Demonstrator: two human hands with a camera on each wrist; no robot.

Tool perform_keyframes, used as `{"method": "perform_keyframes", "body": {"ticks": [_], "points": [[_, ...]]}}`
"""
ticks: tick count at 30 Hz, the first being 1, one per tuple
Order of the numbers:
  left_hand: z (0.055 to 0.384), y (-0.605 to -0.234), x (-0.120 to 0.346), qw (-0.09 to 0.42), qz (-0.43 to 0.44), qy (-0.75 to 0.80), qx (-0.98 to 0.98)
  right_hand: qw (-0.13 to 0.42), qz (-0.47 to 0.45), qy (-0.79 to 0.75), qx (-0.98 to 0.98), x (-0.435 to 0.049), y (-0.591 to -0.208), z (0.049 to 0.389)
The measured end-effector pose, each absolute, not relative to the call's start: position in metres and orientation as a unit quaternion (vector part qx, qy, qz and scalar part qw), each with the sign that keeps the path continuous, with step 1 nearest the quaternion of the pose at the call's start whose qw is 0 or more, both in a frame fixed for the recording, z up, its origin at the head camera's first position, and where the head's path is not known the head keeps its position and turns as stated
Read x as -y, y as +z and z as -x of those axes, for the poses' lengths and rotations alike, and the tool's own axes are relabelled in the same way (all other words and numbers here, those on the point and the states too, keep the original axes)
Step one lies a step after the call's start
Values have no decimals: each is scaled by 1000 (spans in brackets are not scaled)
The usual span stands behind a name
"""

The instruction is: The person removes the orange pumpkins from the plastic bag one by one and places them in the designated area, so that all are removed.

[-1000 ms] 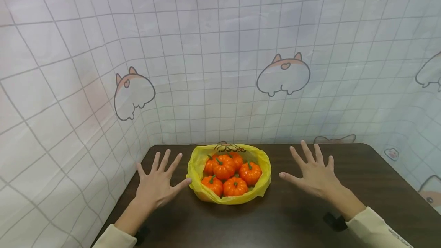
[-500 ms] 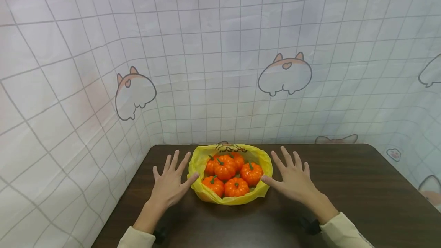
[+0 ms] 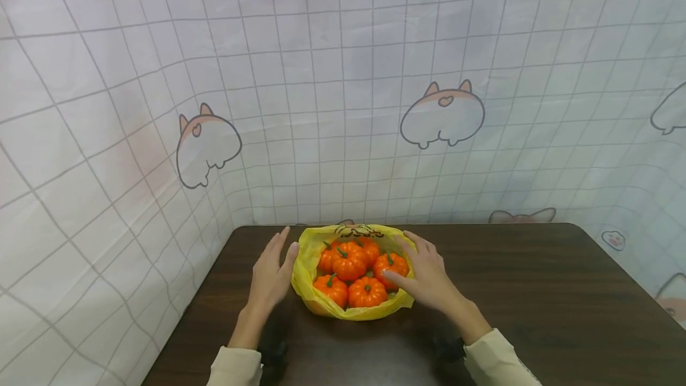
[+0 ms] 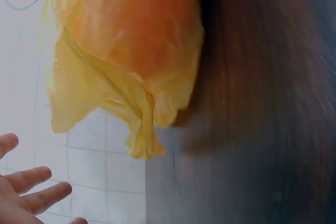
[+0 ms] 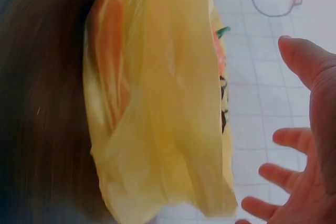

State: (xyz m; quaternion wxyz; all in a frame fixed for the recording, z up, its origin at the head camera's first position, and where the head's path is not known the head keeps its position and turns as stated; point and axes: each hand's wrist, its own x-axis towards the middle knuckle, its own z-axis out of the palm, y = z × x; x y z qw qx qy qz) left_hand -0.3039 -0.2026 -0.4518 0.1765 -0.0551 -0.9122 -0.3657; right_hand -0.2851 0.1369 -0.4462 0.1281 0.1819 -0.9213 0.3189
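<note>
A yellow plastic bag [image 3: 303,273] stands on the table with its mouth spread wide. Several small orange pumpkins [image 3: 349,262] with green stems lie inside it. My left hand [image 3: 271,276] is at the bag's left side, fingers extended and holding nothing. On the other side, my right hand [image 3: 430,277] overlaps the bag's right rim in the head view, its thumb in front of the rightmost pumpkin. The right wrist view shows the right hand [image 5: 310,156] with spread fingers beside the bag [image 5: 163,103]. In the left wrist view, a twisted corner of the bag [image 4: 142,129] hangs near the left fingers [image 4: 50,195].
The dark brown wooden table [image 3: 536,302] reaches out widest to the right of the bag. A white grid-patterned curtain [image 3: 343,106] with cartoon corgis rises behind the table and along its left side.
Both hands have moved inward toward the bag from its two sides, and their widely spread fingers have drawn closer together. The bag and pumpkins have stayed put.
</note>
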Motion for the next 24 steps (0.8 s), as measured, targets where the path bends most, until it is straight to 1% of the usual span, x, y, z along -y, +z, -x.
{"method": "perform_keyframes", "body": {"ticks": [4,7,11,15,18,24], "points": [[311,-453,200,198,47,-436,877,121,-187,354,908,-127,-446,290],[315,-454,198,204,35,-479,853,127,-188,368,902,-121,-445,292],[318,-453,194,191,9,-519,833,131,-198,386,891,-111,-444,295],[321,-456,192,174,-12,-548,818,110,-210,407,882,-100,-443,298],[323,-459,191,168,-19,-566,807,98,-213,416,879,-93,-443,300],[326,-466,190,162,-21,-574,803,93,-207,436,871,-82,-442,305]]}}
